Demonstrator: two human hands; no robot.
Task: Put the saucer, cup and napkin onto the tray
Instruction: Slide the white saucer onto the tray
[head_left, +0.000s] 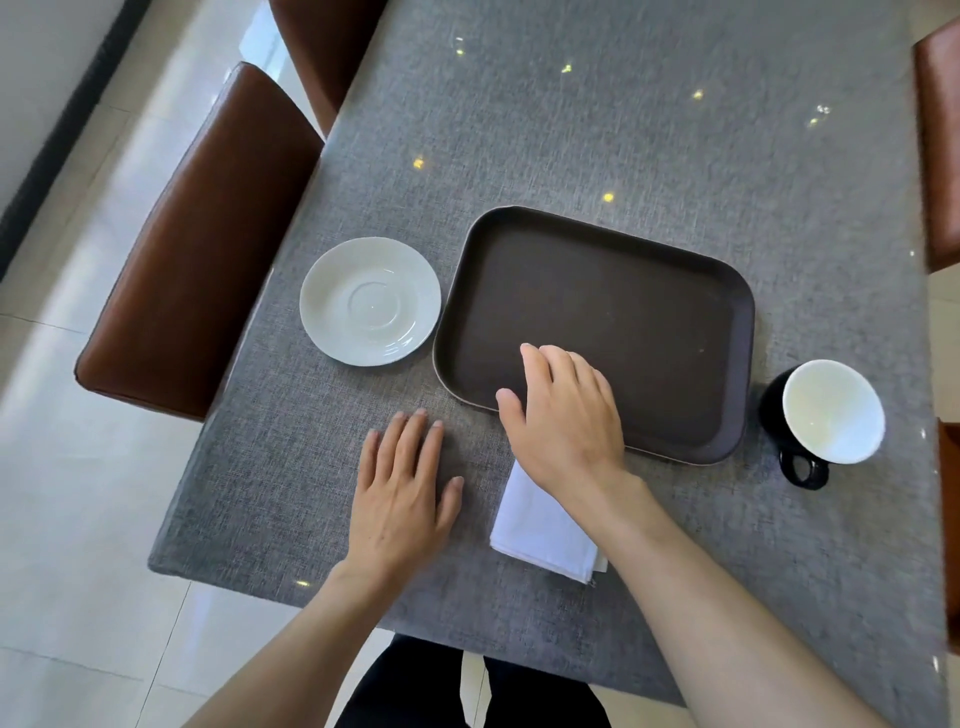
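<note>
You're resting your left hand (402, 493) flat on the table (270, 493), fingers spread and holding nothing, while your right hand (563, 415) is hovering open over the near edge of the tray (649, 312), its wrist crossing the folded napkin (540, 535) lying just this side of the tray. Nothing's loaded yet, I'd say: the saucer (370, 301) is sitting just left of the tray, the cup (826, 415) off its right corner. You're looking set to start, so reach left for that saucer and pinch its rim.
</note>
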